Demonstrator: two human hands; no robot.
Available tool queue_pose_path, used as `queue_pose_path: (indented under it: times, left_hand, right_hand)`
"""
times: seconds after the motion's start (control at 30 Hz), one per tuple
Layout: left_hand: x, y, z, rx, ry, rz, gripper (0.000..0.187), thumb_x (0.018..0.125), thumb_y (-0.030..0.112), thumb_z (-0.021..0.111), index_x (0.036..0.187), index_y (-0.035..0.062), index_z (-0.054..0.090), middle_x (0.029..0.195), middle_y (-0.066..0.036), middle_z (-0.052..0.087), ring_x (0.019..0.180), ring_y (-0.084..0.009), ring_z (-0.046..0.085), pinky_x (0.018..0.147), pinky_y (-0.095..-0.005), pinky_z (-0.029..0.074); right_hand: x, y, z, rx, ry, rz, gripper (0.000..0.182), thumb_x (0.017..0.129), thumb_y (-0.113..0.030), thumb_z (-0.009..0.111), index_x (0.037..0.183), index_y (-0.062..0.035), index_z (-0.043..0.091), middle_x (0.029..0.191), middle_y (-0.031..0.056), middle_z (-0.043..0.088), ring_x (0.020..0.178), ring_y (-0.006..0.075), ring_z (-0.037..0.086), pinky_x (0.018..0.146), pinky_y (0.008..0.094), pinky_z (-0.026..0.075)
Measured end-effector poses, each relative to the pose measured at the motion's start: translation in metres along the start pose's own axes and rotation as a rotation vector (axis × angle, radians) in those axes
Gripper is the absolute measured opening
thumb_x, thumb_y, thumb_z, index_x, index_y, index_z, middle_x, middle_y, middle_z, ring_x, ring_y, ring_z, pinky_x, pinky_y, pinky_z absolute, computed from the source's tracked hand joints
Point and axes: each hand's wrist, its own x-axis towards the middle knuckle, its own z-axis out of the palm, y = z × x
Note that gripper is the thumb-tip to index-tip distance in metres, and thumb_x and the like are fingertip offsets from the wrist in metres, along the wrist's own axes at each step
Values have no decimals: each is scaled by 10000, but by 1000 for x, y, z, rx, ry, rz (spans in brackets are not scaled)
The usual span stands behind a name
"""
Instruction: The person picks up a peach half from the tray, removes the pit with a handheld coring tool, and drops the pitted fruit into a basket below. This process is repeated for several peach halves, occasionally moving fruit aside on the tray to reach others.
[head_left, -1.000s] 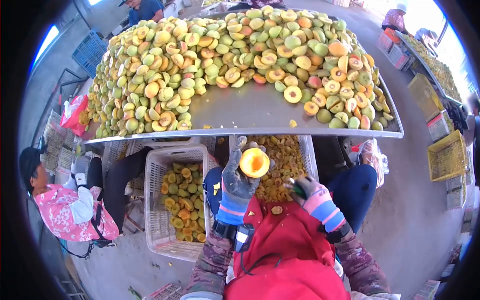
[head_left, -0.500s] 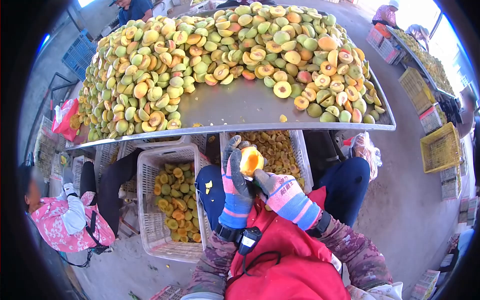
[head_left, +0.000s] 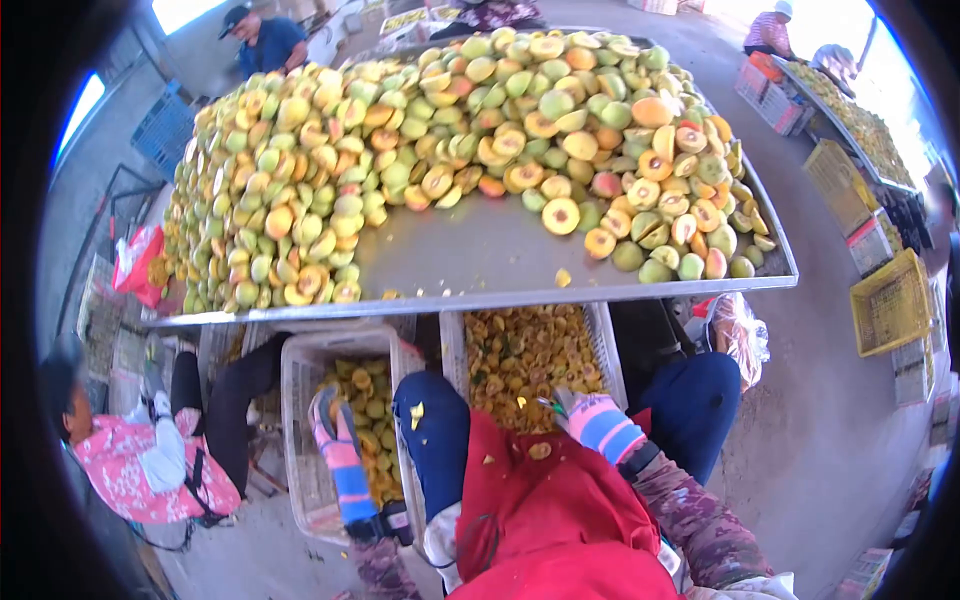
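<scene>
My left hand (head_left: 340, 445), in a pink and blue glove with dark fingers, is low over a white crate (head_left: 297, 440) of halved fruit (head_left: 375, 420). Its fingers look apart, though slightly blurred; no fruit shows clearly in them. Closed around a small knife (head_left: 545, 403), with a bit of green and a short pale tip showing, my right hand (head_left: 590, 418) is by my right thigh. Just beyond it stands a second white crate (head_left: 455, 355), full of small yellow-brown fruit pieces (head_left: 530, 350). Fruit scraps lie on my red apron (head_left: 540, 500).
A metal-edged table (head_left: 470, 245) bears a big heap of green and orange fruit halves (head_left: 300, 180). A person in pink (head_left: 150, 450) sits at left; others work behind. Yellow crates (head_left: 888, 300) and a plastic bag (head_left: 738, 335) stand at right.
The orange fruit half is gone from my left hand, which has moved left and down to the left crate. My right hand has shifted slightly right and down. My view has tilted up.
</scene>
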Motion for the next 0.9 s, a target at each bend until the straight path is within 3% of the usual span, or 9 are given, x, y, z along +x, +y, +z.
queue_pose_path:
  times: [0.07, 0.13, 0.23, 0.4, 0.53, 0.7, 0.73, 0.8, 0.9]
  left_hand:
    - [14, 28, -13, 512, 48, 204, 323, 835, 67, 603, 1158, 51, 602, 1198, -155, 564, 1173, -288, 487, 995, -379, 389]
    - [39, 85, 25, 64, -15, 38, 341, 833, 61, 598, 1174, 44, 589, 1177, -161, 579, 1156, -295, 501, 994, -369, 384]
    - [88, 187, 124, -134, -330, 280, 375, 833, 66, 605, 1203, 32, 557, 1160, -158, 598, 1103, -284, 557, 964, -364, 418]
    - [128, 265, 334, 191, -838, 104, 546, 814, 384, 634, 1271, 117, 499, 1173, -177, 601, 1093, -345, 567, 946, -415, 438]
    - [122, 263, 400, 157, -707, 113, 651, 752, 449, 678, 1283, 121, 489, 1188, -166, 596, 1099, -325, 568, 947, -410, 441]
    - [121, 237, 358, 153, -881, 173, 683, 681, 385, 767, 1229, 73, 507, 1117, -152, 626, 1012, -285, 616, 831, -384, 500]
    - [119, 238, 343, 121, -866, 184, 676, 672, 350, 791, 1210, 52, 511, 1078, -149, 643, 966, -275, 640, 778, -372, 526]
    - [105, 239, 301, -541, -834, -396, 533, 700, 205, 813, 1112, 41, 518, 929, -71, 633, 803, -176, 646, 498, -307, 541]
    - [69, 244, 226, -1047, -750, -442, 470, 761, 141, 760, 1144, 60, 500, 940, -58, 621, 808, -195, 646, 561, -333, 575]
  right_hand:
    - [8, 13, 16, 403, -30, 145, 282, 875, -318, 539, 1089, -137, 507, 847, 167, 647, 781, 363, 634, 654, 471, 492]
    - [18, 13, 33, 746, 80, 45, 260, 879, -342, 537, 1063, -159, 534, 884, 151, 653, 808, 352, 636, 667, 459, 499]
    - [9, 5, 17, 333, 98, 73, 258, 883, -346, 554, 1058, -156, 557, 923, 146, 651, 839, 358, 629, 693, 450, 503]
    - [-22, 2, -12, 696, 307, 139, 306, 873, -255, 610, 1119, -85, 546, 950, 160, 651, 861, 334, 639, 721, 413, 514]
    - [-49, 3, -20, 940, 347, 206, 329, 852, -204, 662, 1071, -1, 523, 907, 185, 645, 840, 297, 662, 733, 355, 517]
    - [-53, 13, -43, 942, 537, 171, 185, 877, -134, 590, 1008, -4, 577, 875, 176, 615, 778, 359, 597, 709, 378, 483]
    - [-48, 17, -42, 865, 636, 92, 192, 902, -139, 561, 1021, 11, 560, 841, 155, 602, 730, 306, 598, 677, 360, 484]
    - [-43, 17, -37, 1278, 569, 236, 178, 941, -173, 523, 1017, -13, 544, 746, 71, 555, 617, 164, 542, 559, 285, 450]
    - [-39, -18, -87, 1755, 389, 199, 163, 986, -237, 454, 999, -89, 521, 637, -41, 430, 497, 22, 366, 427, 187, 290]
